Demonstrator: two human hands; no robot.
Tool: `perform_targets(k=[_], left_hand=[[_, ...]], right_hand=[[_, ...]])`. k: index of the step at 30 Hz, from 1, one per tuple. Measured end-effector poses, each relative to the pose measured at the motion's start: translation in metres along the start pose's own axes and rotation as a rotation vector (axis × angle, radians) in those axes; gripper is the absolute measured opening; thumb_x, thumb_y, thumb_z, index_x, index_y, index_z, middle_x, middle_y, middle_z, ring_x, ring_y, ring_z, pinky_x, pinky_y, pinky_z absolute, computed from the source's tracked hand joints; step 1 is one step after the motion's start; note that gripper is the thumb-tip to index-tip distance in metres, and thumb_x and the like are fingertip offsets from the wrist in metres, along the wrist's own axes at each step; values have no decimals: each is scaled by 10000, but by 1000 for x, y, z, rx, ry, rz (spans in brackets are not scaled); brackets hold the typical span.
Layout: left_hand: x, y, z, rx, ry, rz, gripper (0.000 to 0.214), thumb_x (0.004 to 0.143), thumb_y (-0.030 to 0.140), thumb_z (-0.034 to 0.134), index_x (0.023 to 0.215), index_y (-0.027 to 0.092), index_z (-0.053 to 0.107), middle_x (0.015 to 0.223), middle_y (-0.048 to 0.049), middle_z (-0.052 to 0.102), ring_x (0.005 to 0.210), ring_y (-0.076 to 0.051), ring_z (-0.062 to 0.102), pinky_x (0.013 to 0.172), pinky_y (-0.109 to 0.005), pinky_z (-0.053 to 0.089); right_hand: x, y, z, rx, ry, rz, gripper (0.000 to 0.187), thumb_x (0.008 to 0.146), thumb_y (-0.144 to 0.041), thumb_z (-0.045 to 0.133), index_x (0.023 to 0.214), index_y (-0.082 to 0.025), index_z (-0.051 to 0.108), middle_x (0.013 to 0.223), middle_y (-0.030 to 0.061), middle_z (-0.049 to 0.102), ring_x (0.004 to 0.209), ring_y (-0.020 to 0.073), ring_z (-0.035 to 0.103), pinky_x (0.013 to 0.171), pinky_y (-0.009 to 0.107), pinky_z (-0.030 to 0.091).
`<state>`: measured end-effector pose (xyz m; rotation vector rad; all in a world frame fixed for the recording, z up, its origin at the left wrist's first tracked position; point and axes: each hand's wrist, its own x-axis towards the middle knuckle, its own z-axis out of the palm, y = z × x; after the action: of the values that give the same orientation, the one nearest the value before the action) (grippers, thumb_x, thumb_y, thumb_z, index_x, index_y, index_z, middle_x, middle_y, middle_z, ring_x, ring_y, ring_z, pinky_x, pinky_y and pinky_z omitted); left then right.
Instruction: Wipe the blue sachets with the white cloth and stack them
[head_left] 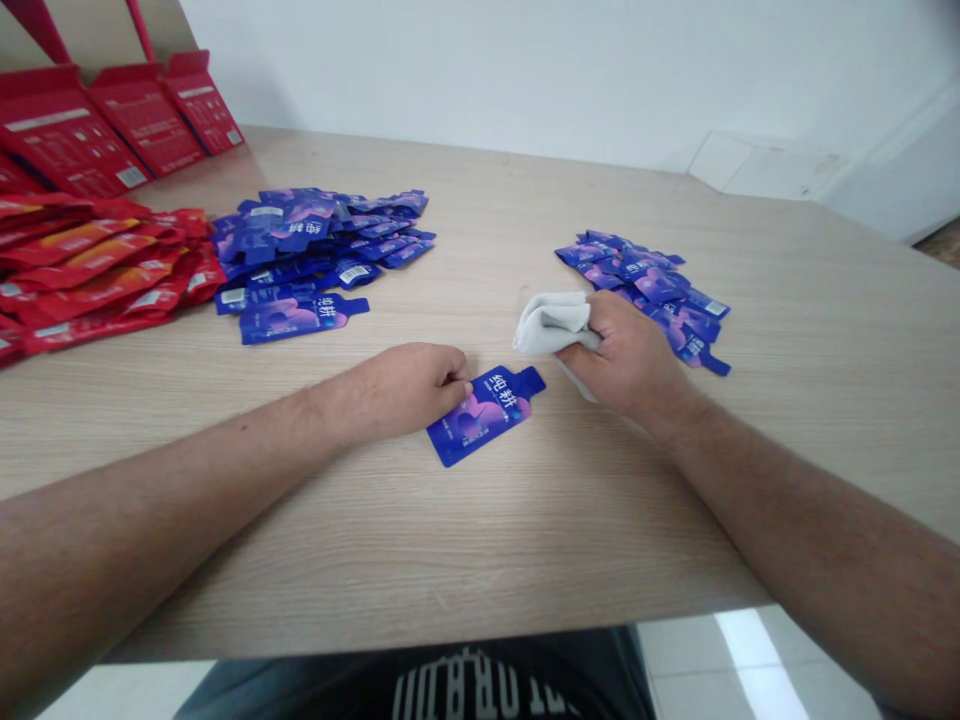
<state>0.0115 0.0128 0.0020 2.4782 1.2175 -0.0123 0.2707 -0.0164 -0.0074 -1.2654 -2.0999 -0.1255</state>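
My left hand (397, 390) rests on the wooden table with its fingertips pinching the edge of a blue spouted sachet (487, 415), which lies flat. My right hand (622, 350) grips a folded grey-white cloth (551, 325), and the cloth's end sticks out on both sides of the fingers. Just behind my right hand lies a loose pile of blue sachets (645, 290), partly hidden by the hand. A larger heap of the same blue sachets (322, 240) lies to the left, well away from both hands.
A heap of red and orange sachets (82, 265) lies at the table's left edge. Open red cartons (142, 115) stand at the back left corner. A white wall runs behind the table, and the near table edge sits above my dark shirt.
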Motion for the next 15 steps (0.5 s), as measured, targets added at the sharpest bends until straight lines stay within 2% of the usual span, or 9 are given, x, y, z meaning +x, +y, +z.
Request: perform_targets(k=[8,15], left_hand=[[2,1,0,-166,-80,-73,217,797,356,528,812,226,702,666,29,682,624,-132,619,561,-243,377],[-1,10,6,-111,-78,-25,208,757,307,514,825,249,702,651,39,664,581,-120,581,518,-245,336]], right_hand=[[-4,-13,-3,23,-145,-122,102,820,-181,635,921,-175,620,901,60,617,887,226,580,798,323,449],[-8,-20,0,23,-394,-175,170,771,-113,600,926,-180,606,919,59,579,898,223,551,810,321,436]])
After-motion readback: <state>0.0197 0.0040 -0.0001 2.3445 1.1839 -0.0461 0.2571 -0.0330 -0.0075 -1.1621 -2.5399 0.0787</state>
